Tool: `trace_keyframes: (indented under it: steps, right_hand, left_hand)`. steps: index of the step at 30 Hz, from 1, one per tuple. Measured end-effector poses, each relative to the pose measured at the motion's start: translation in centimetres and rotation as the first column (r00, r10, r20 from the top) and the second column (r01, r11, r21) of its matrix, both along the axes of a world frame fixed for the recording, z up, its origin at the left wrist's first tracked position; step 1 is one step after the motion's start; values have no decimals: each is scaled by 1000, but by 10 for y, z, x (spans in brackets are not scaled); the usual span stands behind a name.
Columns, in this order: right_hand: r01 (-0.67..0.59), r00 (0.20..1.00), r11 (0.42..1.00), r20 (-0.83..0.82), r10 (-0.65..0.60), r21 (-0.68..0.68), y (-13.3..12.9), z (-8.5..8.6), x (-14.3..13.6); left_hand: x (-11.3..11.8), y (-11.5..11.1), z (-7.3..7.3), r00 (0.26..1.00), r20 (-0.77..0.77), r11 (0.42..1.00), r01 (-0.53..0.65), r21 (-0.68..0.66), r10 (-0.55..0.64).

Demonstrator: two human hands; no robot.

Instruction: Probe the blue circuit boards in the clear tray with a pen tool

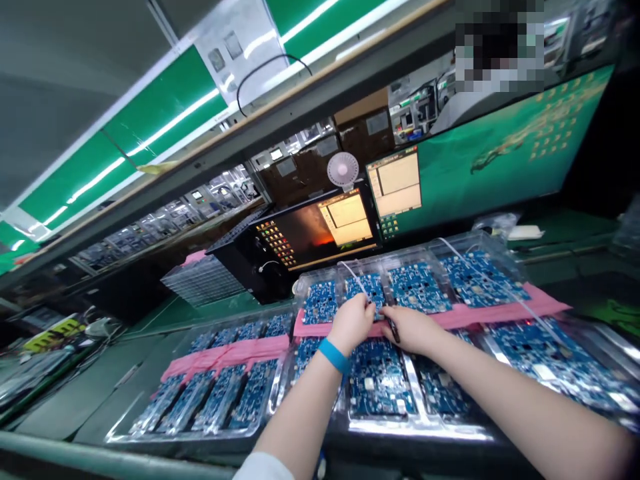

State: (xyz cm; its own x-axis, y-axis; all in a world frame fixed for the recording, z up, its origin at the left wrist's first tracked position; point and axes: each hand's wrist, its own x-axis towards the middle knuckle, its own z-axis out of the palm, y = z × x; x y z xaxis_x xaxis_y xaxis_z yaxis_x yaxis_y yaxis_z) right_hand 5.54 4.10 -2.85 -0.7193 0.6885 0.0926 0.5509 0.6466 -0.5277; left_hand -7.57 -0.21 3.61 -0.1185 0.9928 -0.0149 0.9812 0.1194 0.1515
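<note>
Two hands — left hand (351, 321), right hand (411, 328) — pinch one blue board (367, 291); two clear trays (280, 393), boards too blurry to count.

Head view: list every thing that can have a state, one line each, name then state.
Left hand: fingers closed on the edge of a blue circuit board.
Right hand: closed on a dark pen-like tool.
Clear tray: filled with blue boards, lying on a pink sheet.
Small monitor: on, windows showing.
Large monitor: on, green desktop.
Small fan: running or not, cannot tell.
</note>
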Motion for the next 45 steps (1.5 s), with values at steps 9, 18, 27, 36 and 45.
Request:
trace_keyframes:
  steps: [9, 18, 27, 36, 45]
  right_hand:
    - [11, 1000, 999, 1, -11, -36, 2, -3, 4]
    - [29, 1000, 1000, -5, -29, -7, 3, -3, 4]
    - [22, 1000, 1000, -8, -22, 6, 3, -2, 5]
    - [37, 999, 999, 24, -37, -14, 2, 1, 6]
    - [18, 997, 999, 80, -16, -30, 0, 12, 8]
  left_hand:
    - [13, -70, -14, 984, 171, 996, -30, -83, 44]
    - [12, -67, -18, 982, 187, 994, -4, -112, 25]
    - [11, -66, -20, 990, 143, 992, 21, -126, -3]
    - [14, -65, -21, 996, 54, 981, 82, -175, -74]
    - [23, -63, -19, 979, -80, 964, 166, -207, -185]
